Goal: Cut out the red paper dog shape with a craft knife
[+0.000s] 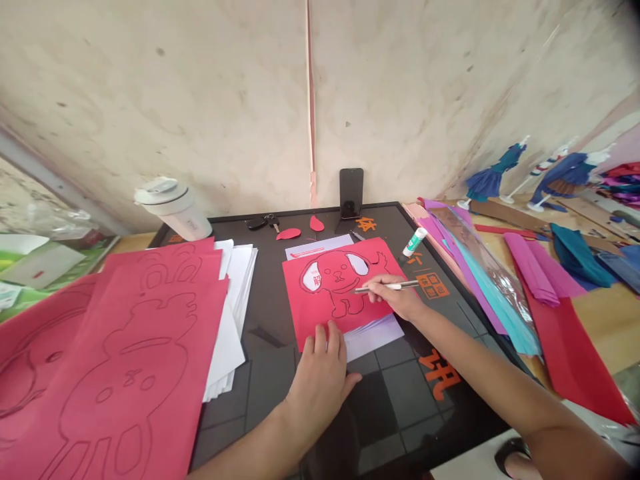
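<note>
A red paper sheet (310, 320) lies on the black glass tabletop (395, 400), with a dog outline drawn on it and both ear shapes cut through. My right hand (393, 297) is shut on a slim silver craft knife (387, 287), whose tip meets the paper near the dog's ear. My left hand (320, 380) rests flat on the sheet's lower edge, fingers spread, pinning it down. A pale lavender sheet (373, 337) shows beneath the red one.
Red sheets with rabbit outlines (115, 373) overlap a white paper stack (230, 293) at left. Behind stand a white tumbler (175, 210), car keys (263, 223), an upright phone (351, 193) and a glue stick (414, 241). Coloured paper strips (540, 267) and paper-dressed figures (500, 173) lie right.
</note>
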A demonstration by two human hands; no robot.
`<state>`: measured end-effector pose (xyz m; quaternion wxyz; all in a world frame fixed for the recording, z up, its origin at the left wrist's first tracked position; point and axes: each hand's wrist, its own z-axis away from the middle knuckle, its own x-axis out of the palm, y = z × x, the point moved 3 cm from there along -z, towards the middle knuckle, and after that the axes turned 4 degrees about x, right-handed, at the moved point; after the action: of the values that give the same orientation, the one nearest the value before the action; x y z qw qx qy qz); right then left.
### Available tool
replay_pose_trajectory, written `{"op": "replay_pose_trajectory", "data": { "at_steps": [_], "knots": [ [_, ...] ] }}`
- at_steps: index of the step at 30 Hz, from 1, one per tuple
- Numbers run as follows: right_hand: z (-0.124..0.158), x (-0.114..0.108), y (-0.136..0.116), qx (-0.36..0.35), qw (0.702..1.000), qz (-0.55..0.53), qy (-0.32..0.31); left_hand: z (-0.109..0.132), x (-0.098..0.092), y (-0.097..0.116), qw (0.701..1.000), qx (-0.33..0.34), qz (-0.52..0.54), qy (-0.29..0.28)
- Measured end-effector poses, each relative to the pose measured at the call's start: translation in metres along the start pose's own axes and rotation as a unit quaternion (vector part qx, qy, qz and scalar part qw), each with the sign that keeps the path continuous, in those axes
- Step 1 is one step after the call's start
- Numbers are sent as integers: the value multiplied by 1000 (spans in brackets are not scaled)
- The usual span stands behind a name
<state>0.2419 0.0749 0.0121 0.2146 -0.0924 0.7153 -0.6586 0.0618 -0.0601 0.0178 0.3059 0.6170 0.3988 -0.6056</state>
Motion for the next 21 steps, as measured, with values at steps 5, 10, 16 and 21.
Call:
{"op": "replay_pose_trajectory", "data": {
  "at_steps": [5,10,16,21],
  "knots": [
    [21,9,-13,4,991,133,21,10,2,-8,998,40,34,36],
    [28,30,-28,-102,935,307,-146,17,11,-18,991,73,76,87],
    [13,34,-25,-84,922,345,-152,18,14,-17,985,100,94,107],
    [11,29,-17,-109,940,304,-108,19,14,-14,983,106,99,114]
  ]
}}
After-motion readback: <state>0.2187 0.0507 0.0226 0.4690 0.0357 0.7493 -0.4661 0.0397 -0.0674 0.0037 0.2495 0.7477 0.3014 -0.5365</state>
